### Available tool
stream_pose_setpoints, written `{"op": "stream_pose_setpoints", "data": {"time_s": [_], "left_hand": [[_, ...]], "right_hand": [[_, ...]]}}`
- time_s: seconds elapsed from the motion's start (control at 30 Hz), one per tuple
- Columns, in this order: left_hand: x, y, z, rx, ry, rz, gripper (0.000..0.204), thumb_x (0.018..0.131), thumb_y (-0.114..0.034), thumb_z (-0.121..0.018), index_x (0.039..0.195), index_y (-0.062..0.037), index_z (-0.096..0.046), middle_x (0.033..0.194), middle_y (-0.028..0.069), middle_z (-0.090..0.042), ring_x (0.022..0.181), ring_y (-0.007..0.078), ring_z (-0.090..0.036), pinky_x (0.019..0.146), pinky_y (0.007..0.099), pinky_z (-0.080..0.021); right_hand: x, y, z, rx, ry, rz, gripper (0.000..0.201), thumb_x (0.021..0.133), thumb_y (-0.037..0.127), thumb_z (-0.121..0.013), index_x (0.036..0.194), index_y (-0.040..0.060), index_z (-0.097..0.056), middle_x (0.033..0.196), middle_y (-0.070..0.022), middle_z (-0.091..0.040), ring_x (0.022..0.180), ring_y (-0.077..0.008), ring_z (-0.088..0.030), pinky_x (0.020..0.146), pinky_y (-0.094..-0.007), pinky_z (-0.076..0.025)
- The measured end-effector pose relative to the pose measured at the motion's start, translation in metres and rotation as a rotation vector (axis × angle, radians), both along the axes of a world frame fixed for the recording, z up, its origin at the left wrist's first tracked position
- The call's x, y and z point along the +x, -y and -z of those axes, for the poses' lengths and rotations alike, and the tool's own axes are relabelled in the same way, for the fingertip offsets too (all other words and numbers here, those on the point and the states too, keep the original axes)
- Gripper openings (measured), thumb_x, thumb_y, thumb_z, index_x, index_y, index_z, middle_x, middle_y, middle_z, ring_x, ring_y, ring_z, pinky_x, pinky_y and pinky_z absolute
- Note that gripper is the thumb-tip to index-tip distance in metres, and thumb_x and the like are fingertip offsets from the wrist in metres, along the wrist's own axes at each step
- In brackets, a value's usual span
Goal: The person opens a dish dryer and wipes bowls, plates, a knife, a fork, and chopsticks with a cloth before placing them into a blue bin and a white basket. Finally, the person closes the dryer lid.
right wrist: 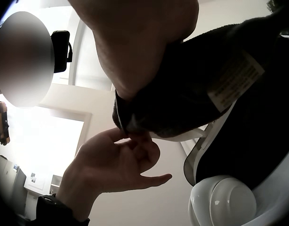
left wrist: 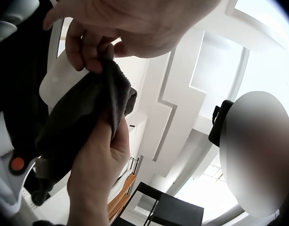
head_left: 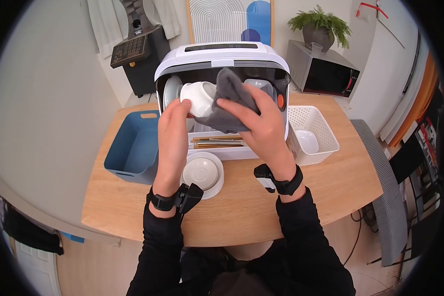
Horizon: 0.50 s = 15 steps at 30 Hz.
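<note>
In the head view, a small white bowl (head_left: pixel 195 101) is held up in front of the open white cabinet (head_left: pixel 222 52). My left hand (head_left: pixel 172 135) grips its near left side, thumb at the bowl's edge. My right hand (head_left: pixel 265 123) holds a dark grey cloth (head_left: pixel 234 101) against the bowl's right side, and the cloth hangs beneath it. From the left wrist, the cloth (left wrist: pixel 83 113) covers much of the bowl (left wrist: pixel 62 80). A pale printed label (right wrist: pixel 236 82) shows on the cloth in the right wrist view.
White dishes (head_left: pixel 172 91) stand inside the cabinet, with chopsticks (head_left: pixel 217 143) along its front. Stacked white plates (head_left: pixel 202 175) sit before it on the wooden table (head_left: pixel 241 207). A blue bin (head_left: pixel 133 143) is at left, and a white perforated basket (head_left: pixel 320 128) holding a white bowl (head_left: pixel 307 141) at right.
</note>
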<state>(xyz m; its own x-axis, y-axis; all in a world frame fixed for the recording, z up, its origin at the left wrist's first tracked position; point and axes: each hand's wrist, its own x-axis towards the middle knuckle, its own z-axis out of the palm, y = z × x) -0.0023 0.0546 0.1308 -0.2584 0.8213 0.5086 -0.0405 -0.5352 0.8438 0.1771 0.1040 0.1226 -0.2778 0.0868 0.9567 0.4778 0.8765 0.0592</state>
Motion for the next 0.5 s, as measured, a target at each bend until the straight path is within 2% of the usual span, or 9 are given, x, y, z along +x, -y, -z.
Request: {"op": "stream_pose_setpoints", "data": {"time_s": [0.07,0.2,0.3,0.33,0.43,0.5], "left_hand": [[0.003,0.004,-0.002,-0.017,-0.029,0.017,0.029,0.099,-0.022,-0.048,0.100,0.0017,-0.064,0.086,0.0032,-0.062,0.083,0.0098,-0.054,0.082,0.0259,-0.042],[0.017,0.009,-0.002,0.010,-0.022,0.079,0.027,0.099,-0.019,-0.049,0.101,0.0033,-0.063,0.081,0.0044,-0.062,0.074,0.0115,-0.057,0.075,0.0269,-0.047],[0.022,0.014,0.001,-0.061,-0.195,0.123,0.026,0.098,-0.020,-0.051,0.103,0.0020,-0.063,0.086,0.0041,-0.062,0.080,0.0117,-0.057,0.068,0.0276,-0.047],[0.027,0.018,-0.001,-0.048,-0.263,0.087,0.021,0.098,-0.016,-0.049,0.096,0.0024,-0.059,0.079,0.0088,-0.061,0.072,0.0174,-0.057,0.075,0.0304,-0.048],[0.022,0.018,0.001,0.062,-0.564,-0.038,0.017,0.096,-0.013,-0.049,0.089,0.0016,-0.053,0.074,0.0111,-0.054,0.073,0.0273,-0.053,0.084,0.0358,-0.046],[0.017,0.020,-0.004,0.165,-0.634,-0.046,0.015,0.094,-0.011,-0.049,0.085,0.0003,-0.050,0.072,0.0117,-0.050,0.075,0.0314,-0.050,0.091,0.0403,-0.042]], "right_hand": [[0.000,0.000,0.001,-0.103,-0.108,0.027,0.053,0.065,-0.001,-0.072,0.114,0.0171,-0.071,0.123,-0.0140,-0.058,0.106,-0.0319,-0.061,0.086,-0.0376,-0.051],[-0.003,0.007,-0.001,-0.286,-0.241,-0.093,0.048,0.071,-0.005,-0.065,0.114,0.0145,-0.071,0.120,-0.0161,-0.058,0.105,-0.0340,-0.061,0.087,-0.0375,-0.050],[-0.006,0.007,-0.001,-0.293,-0.273,-0.092,0.047,0.073,-0.007,-0.061,0.115,0.0131,-0.070,0.119,-0.0169,-0.058,0.104,-0.0345,-0.061,0.088,-0.0371,-0.049],[-0.006,0.007,-0.001,-0.293,-0.273,-0.081,0.047,0.074,-0.006,-0.061,0.116,0.0131,-0.069,0.120,-0.0169,-0.057,0.104,-0.0344,-0.061,0.088,-0.0368,-0.049],[-0.003,0.009,-0.004,-0.374,-0.276,-0.131,0.047,0.075,-0.003,-0.061,0.119,0.0140,-0.068,0.122,-0.0168,-0.056,0.106,-0.0352,-0.059,0.090,-0.0378,-0.048],[-0.003,0.012,-0.008,-0.361,-0.260,-0.150,0.047,0.076,0.001,-0.062,0.121,0.0151,-0.067,0.124,-0.0167,-0.056,0.107,-0.0361,-0.058,0.091,-0.0394,-0.047]]}}
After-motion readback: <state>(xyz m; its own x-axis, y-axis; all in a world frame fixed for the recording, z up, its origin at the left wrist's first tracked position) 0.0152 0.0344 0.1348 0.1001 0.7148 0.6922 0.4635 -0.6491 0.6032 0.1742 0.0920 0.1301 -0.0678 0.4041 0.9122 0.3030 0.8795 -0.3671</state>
